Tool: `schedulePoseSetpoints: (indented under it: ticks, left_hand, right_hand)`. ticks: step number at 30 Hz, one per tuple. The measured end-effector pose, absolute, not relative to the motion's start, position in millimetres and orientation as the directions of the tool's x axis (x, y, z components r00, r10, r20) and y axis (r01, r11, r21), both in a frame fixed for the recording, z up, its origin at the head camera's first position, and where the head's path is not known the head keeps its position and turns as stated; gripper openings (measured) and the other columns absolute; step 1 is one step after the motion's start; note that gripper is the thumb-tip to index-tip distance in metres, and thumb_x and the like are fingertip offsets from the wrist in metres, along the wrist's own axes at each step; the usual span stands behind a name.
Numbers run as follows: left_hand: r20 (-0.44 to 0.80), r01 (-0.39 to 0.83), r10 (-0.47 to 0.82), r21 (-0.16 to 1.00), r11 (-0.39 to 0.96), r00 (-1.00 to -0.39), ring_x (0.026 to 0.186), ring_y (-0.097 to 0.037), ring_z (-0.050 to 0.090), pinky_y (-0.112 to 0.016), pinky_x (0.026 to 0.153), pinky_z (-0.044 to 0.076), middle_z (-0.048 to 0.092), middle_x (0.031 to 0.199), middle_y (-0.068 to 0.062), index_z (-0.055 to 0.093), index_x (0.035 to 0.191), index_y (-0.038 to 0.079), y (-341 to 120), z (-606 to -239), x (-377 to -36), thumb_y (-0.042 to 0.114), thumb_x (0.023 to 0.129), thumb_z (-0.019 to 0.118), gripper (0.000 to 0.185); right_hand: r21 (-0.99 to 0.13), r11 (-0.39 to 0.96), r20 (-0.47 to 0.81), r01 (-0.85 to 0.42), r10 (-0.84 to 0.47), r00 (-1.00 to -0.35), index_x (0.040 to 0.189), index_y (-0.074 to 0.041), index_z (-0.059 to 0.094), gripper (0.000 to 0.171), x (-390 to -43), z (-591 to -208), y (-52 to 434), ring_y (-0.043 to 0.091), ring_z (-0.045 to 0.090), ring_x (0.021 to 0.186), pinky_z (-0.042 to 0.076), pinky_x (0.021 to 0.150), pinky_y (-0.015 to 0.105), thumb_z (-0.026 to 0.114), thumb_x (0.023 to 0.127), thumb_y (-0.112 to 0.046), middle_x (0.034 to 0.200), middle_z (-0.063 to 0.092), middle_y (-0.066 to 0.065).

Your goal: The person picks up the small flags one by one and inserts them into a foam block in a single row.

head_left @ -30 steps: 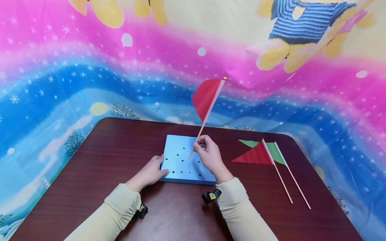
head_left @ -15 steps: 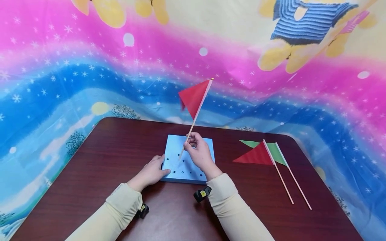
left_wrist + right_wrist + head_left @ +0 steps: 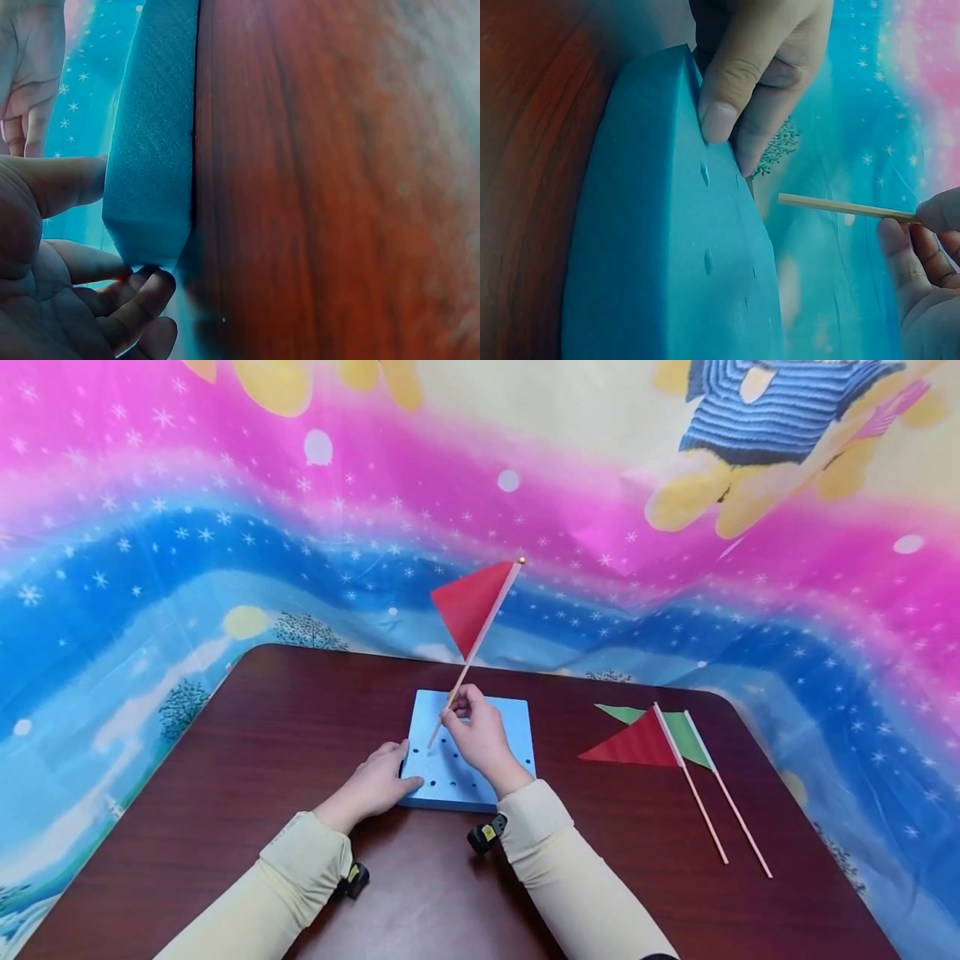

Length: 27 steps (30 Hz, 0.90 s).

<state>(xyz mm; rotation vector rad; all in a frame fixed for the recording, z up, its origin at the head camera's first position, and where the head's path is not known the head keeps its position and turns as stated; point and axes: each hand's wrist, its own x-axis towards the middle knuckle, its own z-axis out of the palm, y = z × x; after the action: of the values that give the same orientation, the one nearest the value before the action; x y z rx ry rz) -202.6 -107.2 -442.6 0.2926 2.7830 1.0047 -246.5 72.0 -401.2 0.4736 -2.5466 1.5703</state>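
1. The left hand (image 3: 371, 787) rests at the near left corner of the square blue foam block with rows of small round holes (image 3: 480, 752). Its thumb lies on the block's top face, and the left wrist view shows the fingers (image 3: 139, 296) curled loosely round the corner, so the hand grips the block's edge.
2. The block lies flat on the dark red-brown wooden counter (image 3: 225, 793), near the middle and towards its far side.
3. The right hand (image 3: 477, 737) is above the block, its fingers pinching the thin wooden stick of a small red triangular paper flag (image 3: 470, 602).
4. The stick slants, with its top leaning right and away from the person and its lower tip pointing down-left over the block's holed face. In the right wrist view the bare stick end (image 3: 832, 205) hangs just clear of the foam and is not in a hole.
5. Further right, well apart from the block, a second red triangular flag on a stick (image 3: 637, 745) and a green triangular flag on a stick (image 3: 686, 739) lie flat on the counter, overlapping, with their sticks running towards the near right.
6. Behind the counter hangs a pink and blue cloth with snowflakes and cartoon bears (image 3: 150, 527).
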Motion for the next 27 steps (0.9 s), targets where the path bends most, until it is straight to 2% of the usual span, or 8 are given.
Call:
schedulePoseSetpoints:
  ticks: [8,13,27]
  left_hand:
    - [-0.074,0.153,0.255,0.631,0.760,-0.964,0.138,-0.048,0.042,-0.060,0.110,0.035,0.044,0.149,-0.034,0.037,0.149,-0.018,-108,-440,-203,0.021,0.097,0.068,0.072]
    - [-0.075,0.162,0.263,0.619,0.769,-0.962,0.139,-0.048,0.040,-0.060,0.112,0.034,0.043,0.149,-0.035,0.038,0.149,-0.018,-110,-438,-203,0.022,0.098,0.068,0.072]
    - [-0.088,0.158,0.264,0.605,0.780,-0.961,0.140,-0.048,0.040,-0.062,0.111,0.034,0.043,0.151,-0.034,0.038,0.150,-0.017,-108,-441,-204,0.021,0.097,0.069,0.072]
  right_hand:
    - [-0.840,0.448,0.225,-0.308,-0.229,-0.947,0.117,0.002,0.060,0.017,-245,-400,60,0.025,0.065,0.100,0.057,0.082,0.037,0.063,0.102,-0.004,0.101,0.066,0.009]
    - [-0.832,0.457,0.230,-0.315,-0.233,-0.945,0.117,0.003,0.061,0.017,-245,-403,53,0.024,0.064,0.098,0.056,0.086,0.038,0.064,0.101,-0.003,0.100,0.066,0.009]
    - [-0.783,0.497,0.272,-0.374,-0.267,-0.925,0.117,0.004,0.061,0.017,-246,-413,47,0.023,0.064,0.097,0.058,0.086,0.034,0.063,0.101,-0.001,0.102,0.065,0.010]
